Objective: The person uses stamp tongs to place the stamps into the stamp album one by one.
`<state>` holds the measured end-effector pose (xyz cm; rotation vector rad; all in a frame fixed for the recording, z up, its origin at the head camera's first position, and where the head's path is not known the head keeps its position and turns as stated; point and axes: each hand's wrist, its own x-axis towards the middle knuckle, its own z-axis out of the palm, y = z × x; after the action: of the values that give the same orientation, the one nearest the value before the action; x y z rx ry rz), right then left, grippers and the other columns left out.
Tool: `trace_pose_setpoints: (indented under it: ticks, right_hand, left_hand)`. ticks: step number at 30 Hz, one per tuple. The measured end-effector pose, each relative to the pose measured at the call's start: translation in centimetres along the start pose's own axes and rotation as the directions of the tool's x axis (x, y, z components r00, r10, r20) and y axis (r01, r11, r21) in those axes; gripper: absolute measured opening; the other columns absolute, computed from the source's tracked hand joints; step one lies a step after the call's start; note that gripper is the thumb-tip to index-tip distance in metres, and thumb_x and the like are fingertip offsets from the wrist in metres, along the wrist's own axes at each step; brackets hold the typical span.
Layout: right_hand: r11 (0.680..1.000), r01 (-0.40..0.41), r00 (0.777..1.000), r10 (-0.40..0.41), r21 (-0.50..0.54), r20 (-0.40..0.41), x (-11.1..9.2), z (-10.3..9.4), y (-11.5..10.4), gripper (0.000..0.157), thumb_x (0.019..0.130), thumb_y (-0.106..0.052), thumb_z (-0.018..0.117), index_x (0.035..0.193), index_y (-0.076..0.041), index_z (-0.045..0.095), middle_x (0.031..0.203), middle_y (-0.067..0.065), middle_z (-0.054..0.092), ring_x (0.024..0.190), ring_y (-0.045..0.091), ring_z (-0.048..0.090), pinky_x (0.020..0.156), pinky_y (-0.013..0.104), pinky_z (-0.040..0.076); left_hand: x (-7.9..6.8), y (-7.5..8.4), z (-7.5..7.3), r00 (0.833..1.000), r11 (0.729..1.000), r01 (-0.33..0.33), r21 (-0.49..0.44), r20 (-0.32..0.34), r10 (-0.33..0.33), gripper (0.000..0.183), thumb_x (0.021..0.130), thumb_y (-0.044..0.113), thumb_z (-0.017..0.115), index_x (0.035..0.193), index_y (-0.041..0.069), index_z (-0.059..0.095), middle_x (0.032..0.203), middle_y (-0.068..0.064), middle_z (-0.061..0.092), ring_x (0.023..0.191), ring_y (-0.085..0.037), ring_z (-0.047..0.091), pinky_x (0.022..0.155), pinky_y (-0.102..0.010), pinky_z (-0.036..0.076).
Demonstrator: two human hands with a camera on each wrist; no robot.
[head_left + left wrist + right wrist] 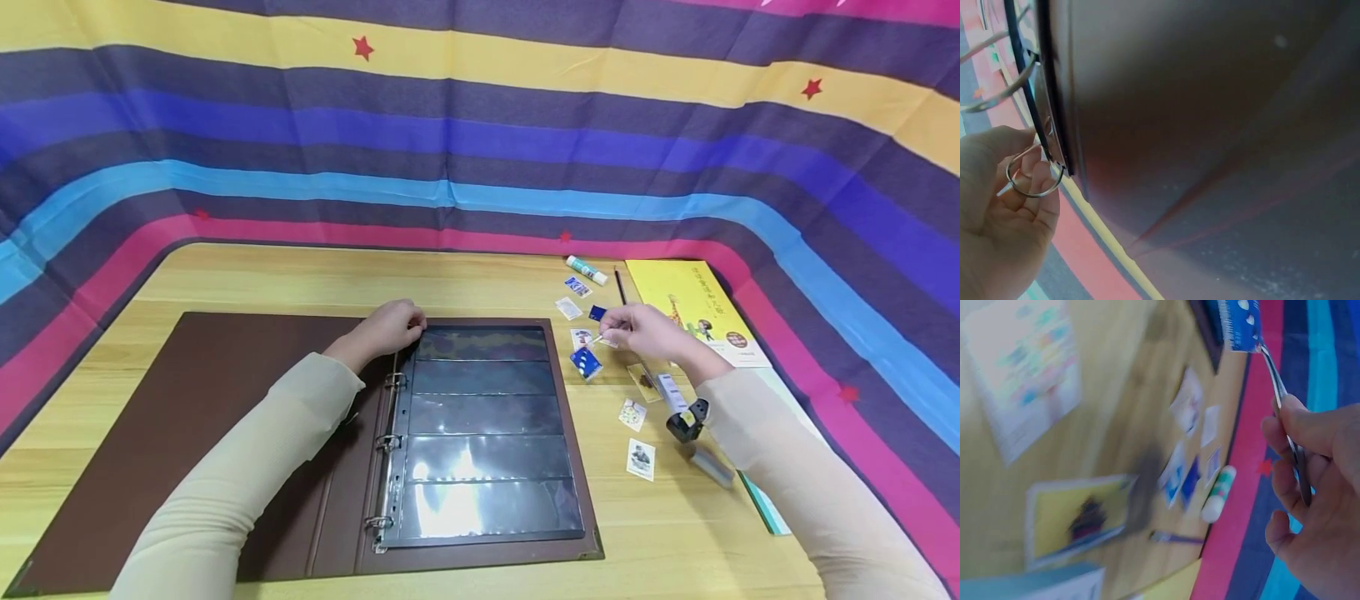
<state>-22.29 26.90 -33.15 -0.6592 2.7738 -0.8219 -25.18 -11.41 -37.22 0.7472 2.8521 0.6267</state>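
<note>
On the worktop (487,287), the album (225,375) spreads from lower left to centre, the left-hand grip (386,329) curled at the top of its page (487,417), whether pinching unclear, while right of centre the right-hand grip (645,329) pinches tweezers (1275,378) holding a blue stamp (586,363).

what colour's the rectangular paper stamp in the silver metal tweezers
The stamp is blue with white hearts, clearest in the right wrist view.

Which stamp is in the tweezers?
The blue stamp with white hearts, pinched at its edge by the tweezers in the right hand; the other stamps lie on the table.
</note>
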Motion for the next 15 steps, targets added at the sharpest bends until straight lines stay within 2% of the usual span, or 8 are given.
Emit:
trace_pose_setpoints:
  ticks: [2, 5, 10, 15]
  right_hand:
    - [1.0, -0.006, 1.0, 0.007, 0.028, -0.015, 0.6, 0.0, -0.8, 0.01, 0.081, -0.011, 0.051, 0.081, -0.003, 0.055, 0.072, 0.009, 0.052, 0.065, 0.018, 0.044, 0.061, 0.032, 0.037]
    - [0.999, 0.03, 0.999, -0.028, 0.032, -0.044, 1.9, 0.4, -2.1, 0.01, 0.082, -0.011, 0.05, 0.079, -0.003, 0.054, 0.07, 0.007, 0.05, 0.065, 0.017, 0.043, 0.061, 0.031, 0.036]
    - [0.997, 0.067, 0.994, -0.063, 0.04, -0.095, 4.3, 2.0, -4.4, 0.009, 0.082, -0.01, 0.049, 0.076, -0.005, 0.052, 0.068, 0.004, 0.045, 0.064, 0.016, 0.04, 0.06, 0.029, 0.034]
    - [0.998, 0.057, 0.992, -0.052, 0.035, -0.119, 6.7, 3.9, -6.5, 0.011, 0.084, -0.011, 0.047, 0.074, -0.006, 0.049, 0.065, 0.004, 0.042, 0.057, 0.016, 0.037, 0.057, 0.029, 0.032]
  left_hand:
    - [0.0, 0.1, 0.0, 1.0, 1.0, 0.007, -0.004, 0.003, -0.007, 0.013, 0.081, 0.012, 0.049, 0.086, 0.005, 0.059, 0.083, -0.005, 0.05, 0.071, -0.017, 0.046, 0.067, -0.031, 0.039]
    - [0.0, 0.1, 0.0, 1.0, 0.999, 0.019, -0.032, 0.016, -0.019, 0.013, 0.081, 0.012, 0.049, 0.086, 0.006, 0.06, 0.082, -0.005, 0.051, 0.07, -0.017, 0.046, 0.065, -0.031, 0.039]
    - [0.0, 0.1, 0.1, 1.0, 0.998, 0.016, -0.064, 0.018, -0.015, 0.016, 0.08, 0.01, 0.048, 0.091, 0.005, 0.059, 0.084, -0.005, 0.052, 0.073, -0.017, 0.047, 0.067, -0.032, 0.039]
    - [0.1, 0.1, 0.1, 1.0, 0.998, 0.009, -0.056, 0.004, -0.009, 0.018, 0.08, 0.008, 0.048, 0.093, 0.004, 0.06, 0.085, -0.006, 0.053, 0.074, -0.017, 0.048, 0.068, -0.033, 0.039]
